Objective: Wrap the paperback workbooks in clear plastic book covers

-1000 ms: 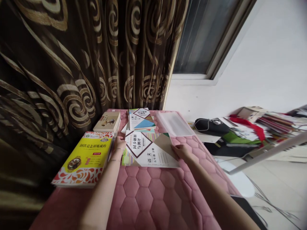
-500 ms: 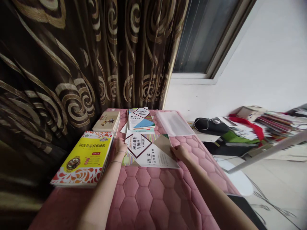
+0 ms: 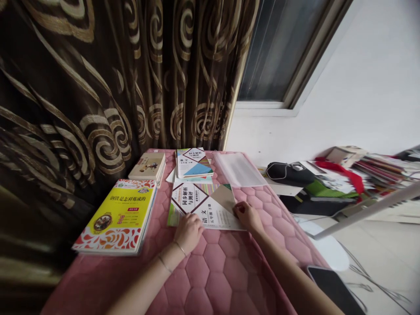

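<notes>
A workbook [image 3: 197,199] with a white, tan and striped cover lies sideways on the pink quilted cloth. At its near edge, my left hand [image 3: 189,232] is closed, fingers curled over the border of the cover. My right hand [image 3: 248,216] pinches the right edge close to the near corner. Just beyond the workbook rests a small stack of books topped by a blue-and-white workbook [image 3: 193,162]. To the left is a yellow book [image 3: 123,208] on a pile, with a tan book [image 3: 146,165] behind it.
A translucent plastic sheet or sleeve [image 3: 241,169] lies at the back right of the pink-covered table [image 3: 226,275]. A patterned curtain [image 3: 157,78] hangs along the far and left sides. Papers, a black pouch [image 3: 288,173] and a pale bar [image 3: 367,214] are off to the right.
My left hand has moved from the workbook's left edge to its near edge. My right hand has slid slightly nearer along the right edge. The workbook lies in about the same place.
</notes>
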Motion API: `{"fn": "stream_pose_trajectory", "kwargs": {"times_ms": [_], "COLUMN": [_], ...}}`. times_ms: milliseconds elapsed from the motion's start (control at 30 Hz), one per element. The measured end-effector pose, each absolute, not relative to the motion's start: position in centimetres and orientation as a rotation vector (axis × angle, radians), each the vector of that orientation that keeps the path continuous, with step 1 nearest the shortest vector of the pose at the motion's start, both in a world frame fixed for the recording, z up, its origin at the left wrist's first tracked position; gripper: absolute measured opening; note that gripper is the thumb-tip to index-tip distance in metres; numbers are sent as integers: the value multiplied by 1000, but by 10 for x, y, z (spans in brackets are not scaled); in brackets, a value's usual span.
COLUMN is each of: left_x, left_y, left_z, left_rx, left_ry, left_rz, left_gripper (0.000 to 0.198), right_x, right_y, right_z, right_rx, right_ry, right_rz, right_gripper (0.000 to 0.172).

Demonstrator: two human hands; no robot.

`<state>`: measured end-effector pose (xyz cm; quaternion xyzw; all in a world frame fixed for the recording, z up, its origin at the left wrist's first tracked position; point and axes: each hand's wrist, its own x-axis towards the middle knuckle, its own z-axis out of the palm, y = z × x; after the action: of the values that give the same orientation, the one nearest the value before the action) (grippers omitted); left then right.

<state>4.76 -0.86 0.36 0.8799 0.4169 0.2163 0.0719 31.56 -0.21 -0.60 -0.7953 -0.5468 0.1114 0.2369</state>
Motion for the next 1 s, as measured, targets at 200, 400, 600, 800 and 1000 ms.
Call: {"fn": "stream_pose_trajectory", "kwargs": {"times_ms": [200, 400, 600, 800, 1000], "left_x": [50, 53, 49, 24, -25], "left_y": [-23, -16, -15, -15, -13], "left_z": [-7, -9, -13, -8, -2], "left_rx": [2688, 2710, 2702, 2840, 2812], "left_ry": [1218, 1213, 1207, 1222, 1306], "left_rz": [705, 689, 742, 661, 710], "left_gripper": [15, 19, 21, 19, 17], "right_x": [288, 228, 214, 240, 295], "right_y": [-30, -54, -54, -60, -72], "right_z": [4, 3, -6, -10, -17], "right_rx": [-2102, -1800, -1694, -1643, -1732], "right_ry": [-1662, -1963, -1975, -1983, -1959], "right_rz": [231, 232, 75, 80, 81], "right_gripper": [23, 21, 20, 23, 25]}}
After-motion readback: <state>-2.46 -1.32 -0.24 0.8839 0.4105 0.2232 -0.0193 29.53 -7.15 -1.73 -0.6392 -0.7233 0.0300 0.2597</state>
